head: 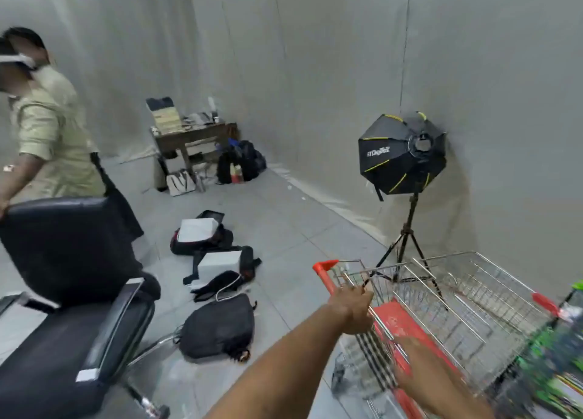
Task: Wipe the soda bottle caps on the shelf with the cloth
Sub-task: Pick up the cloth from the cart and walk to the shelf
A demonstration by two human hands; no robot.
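Observation:
My left hand [352, 308] is closed around the top wire rim of a metal shopping cart [467, 295], just behind its red handle [325, 270]. My right hand [410, 365] is motion-blurred and reaches left across the cart's near end. It grips a dark checked cloth [375, 365] that hangs down beside the cart. Blurred green soda bottles [555, 355] show at the far right edge, with one green cap [578, 284] above them. The shelf itself is not clearly visible.
A black office chair [72, 317] stands at the left, with a person in a light shirt [47, 128] behind it. Bags and white boxes [217, 270] lie on the floor. A softbox light on a tripod [402, 153] stands by the wall. A cluttered wooden table [192, 134] stands in the far corner.

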